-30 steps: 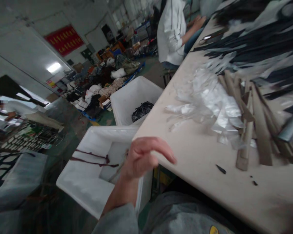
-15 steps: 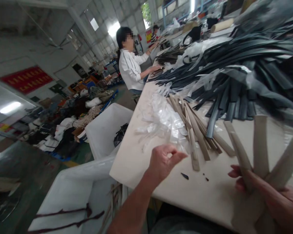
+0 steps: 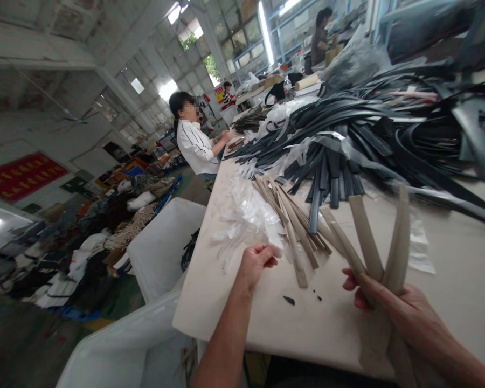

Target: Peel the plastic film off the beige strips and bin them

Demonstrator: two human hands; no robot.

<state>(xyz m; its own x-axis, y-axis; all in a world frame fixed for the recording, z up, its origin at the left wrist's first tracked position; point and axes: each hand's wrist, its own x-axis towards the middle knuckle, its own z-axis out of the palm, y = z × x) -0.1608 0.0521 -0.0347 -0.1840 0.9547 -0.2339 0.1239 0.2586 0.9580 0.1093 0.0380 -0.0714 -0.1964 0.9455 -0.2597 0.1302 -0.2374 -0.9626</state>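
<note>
My right hand [image 3: 404, 302] is wrapped round several taupe flat strips [image 3: 366, 231], which fan out upward from between thumb and fingers. Their lower ends hang below the hand, over the table's front edge. To the left, my left hand [image 3: 258, 261] is closed in a pinch just above the table. Its fingertips are at the edge of crumpled clear plastic film [image 3: 254, 202]; whether they hold a bit of it I cannot make out. Beside that hand lies a loose pile of similar taupe strips [image 3: 297, 253]. Small black scraps [image 3: 289, 300] rest on the tabletop in front of it.
A large heap of black strips [image 3: 331, 134] covers the far part of the pale table [image 3: 327, 334]. White bins [image 3: 157, 237] stand against its left edge. A co-worker in a white striped top [image 3: 196, 145] sits farther along that side. Piled materials [image 3: 105, 237] lie on the floor.
My view has shifted, so the table appears lower and farther left. My left hand's fingers have curled tighter. My right hand still holds the fanned strips.
</note>
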